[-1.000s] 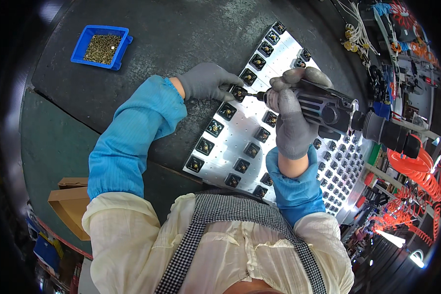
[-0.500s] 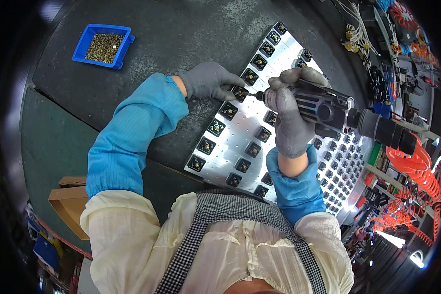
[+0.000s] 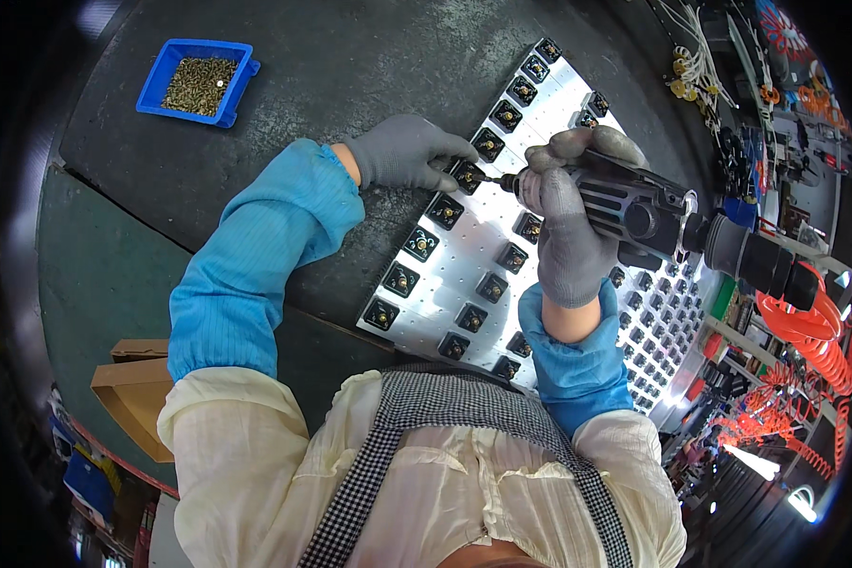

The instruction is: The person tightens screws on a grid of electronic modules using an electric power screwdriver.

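Note:
My gloved left hand (image 3: 402, 154) pinches the side of a black square block (image 3: 466, 177) at the left edge of a silver metal plate (image 3: 450, 275). My gloved right hand (image 3: 571, 237) is wrapped round a black power screwdriver (image 3: 625, 208), held nearly level over the plate. Its bit points left and reaches the middle of the pinched block; whether it sits in a screw is too small to tell. Several like blocks, such as one black block (image 3: 421, 243) further down the edge, stand in rows with brass-coloured centres.
A blue bin (image 3: 241, 93) of small brass-coloured screws (image 3: 199, 85) sits at the far left of the dark table (image 3: 322, 57). To the right lies another panel (image 3: 672, 327) with many small black blocks. Red coiled hoses (image 3: 814, 331) hang at the right; a cardboard box (image 3: 128, 402) is at lower left.
The whole view has shifted slightly. Both hands keep to the same block, with the screwdriver's bit still at its middle.

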### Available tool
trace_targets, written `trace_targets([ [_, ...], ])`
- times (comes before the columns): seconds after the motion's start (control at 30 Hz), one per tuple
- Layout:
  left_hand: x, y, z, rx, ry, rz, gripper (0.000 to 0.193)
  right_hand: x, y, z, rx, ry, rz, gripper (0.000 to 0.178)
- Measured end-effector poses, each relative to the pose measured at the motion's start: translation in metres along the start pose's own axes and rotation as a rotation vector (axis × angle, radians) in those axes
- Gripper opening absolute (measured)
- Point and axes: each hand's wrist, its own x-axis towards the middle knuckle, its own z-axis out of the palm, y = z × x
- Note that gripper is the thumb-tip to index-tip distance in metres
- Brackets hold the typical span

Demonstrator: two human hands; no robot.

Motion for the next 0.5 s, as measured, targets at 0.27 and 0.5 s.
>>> trace_targets([
  [0.27, 0.0036, -0.0022, 0.0018, 0.048, 0.027, 0.025, 0.056, -0.0008, 0.0027, 0.0013, -0.052, 0.008, 0.01, 0.045],
  [0.5, 0.0044, -0.0057, 0.0041, 0.038, 0.028, 0.05, 0.054, -0.0017, 0.0037, 0.0027, -0.014, 0.013, 0.002, 0.045],
])
